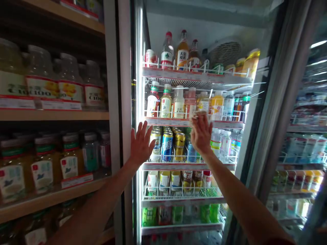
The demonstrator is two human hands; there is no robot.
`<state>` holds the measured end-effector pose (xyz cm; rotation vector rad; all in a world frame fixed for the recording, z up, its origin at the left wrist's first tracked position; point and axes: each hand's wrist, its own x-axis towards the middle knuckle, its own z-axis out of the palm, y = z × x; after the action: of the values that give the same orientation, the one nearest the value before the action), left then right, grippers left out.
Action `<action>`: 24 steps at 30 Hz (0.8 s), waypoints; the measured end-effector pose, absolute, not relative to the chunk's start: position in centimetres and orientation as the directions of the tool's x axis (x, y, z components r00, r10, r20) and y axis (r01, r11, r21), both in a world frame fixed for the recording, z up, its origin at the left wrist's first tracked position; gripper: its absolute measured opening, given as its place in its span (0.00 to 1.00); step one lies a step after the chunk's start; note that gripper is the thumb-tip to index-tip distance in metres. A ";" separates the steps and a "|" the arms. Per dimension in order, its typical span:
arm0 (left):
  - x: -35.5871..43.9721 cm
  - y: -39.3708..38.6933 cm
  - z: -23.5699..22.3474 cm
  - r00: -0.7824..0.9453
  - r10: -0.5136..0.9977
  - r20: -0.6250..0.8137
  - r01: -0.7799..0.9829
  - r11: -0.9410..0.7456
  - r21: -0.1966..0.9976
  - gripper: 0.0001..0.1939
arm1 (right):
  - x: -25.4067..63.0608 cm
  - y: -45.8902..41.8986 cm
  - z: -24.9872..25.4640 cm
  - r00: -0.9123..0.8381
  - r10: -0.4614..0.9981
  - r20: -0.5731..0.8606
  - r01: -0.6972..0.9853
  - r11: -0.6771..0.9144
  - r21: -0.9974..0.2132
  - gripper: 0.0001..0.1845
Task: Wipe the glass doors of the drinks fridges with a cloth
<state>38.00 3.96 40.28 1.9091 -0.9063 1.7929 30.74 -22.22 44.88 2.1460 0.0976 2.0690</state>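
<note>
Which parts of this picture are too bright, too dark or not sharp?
Head view: the white vertical light strip looks blown out; the brown wooden shelves on the left sit in shadow; the bare right hand looks blurred, probably by motion; the grey cooler shelves at far right look soft.

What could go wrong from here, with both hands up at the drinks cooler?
The pale cloth sits under spread fingers of the right hand, not wrapped by them, so it might slip. The open left hand is near the upright frame; its fingers could get pinched if a door moved. Blur hides the cloth's edges, so a loose corner might go unnoticed.
</note>
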 end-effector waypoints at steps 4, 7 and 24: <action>38.7 2.8 39.9 0.012 -0.131 0.991 -0.629 -0.771 -0.095 0.32 | 30.2 -24.9 43.0 -0.259 -0.154 0.953 -0.088 -0.979 -0.182 0.28; 39.0 2.5 39.7 -0.005 -0.122 0.992 -0.602 -0.792 -0.101 0.33 | 30.4 -23.4 41.3 -0.013 0.129 0.992 -0.060 -0.990 0.128 0.28; 39.0 2.2 39.5 0.076 -0.122 0.990 -0.555 -0.830 -0.059 0.33 | 26.6 -32.9 39.9 0.152 0.311 0.938 0.028 -0.950 0.310 0.27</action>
<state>38.99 2.15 39.49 2.0277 -0.6732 1.8096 26.57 -32.90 39.90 2.2068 0.3320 1.8847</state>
